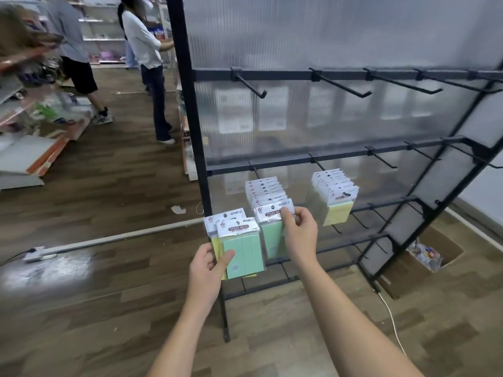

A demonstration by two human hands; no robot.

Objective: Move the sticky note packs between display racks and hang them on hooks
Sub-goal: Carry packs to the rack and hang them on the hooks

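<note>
The left hand (208, 263) grips a small stack of cellophane-wrapped sticky note packs with white header cards (239, 243), thumb across the mint-green front pack, a yellow pack showing behind it. This stack is held just in front of the lower left part of the black metal display rack with a translucent ribbed back panel (190, 131). The right hand (298, 231) pinches the header of the front mint-green hanging sticky note pack (273, 235), thumb on the printed card. That pack is the foremost of a row of white-headed packs (265, 190) on a black hook of the second rail, near the rack's left post. Further right on the same rail hangs a second row ending in a pale yellow pack (336, 202), apart from both hands. The top rail's long black hooks (250, 84) are bare. A brown cardboard box (432, 248) sits on the wood-pattern floor (109, 186) beyond the rack's right end. Two people (144, 50) stand at shelves in the left background.
</note>
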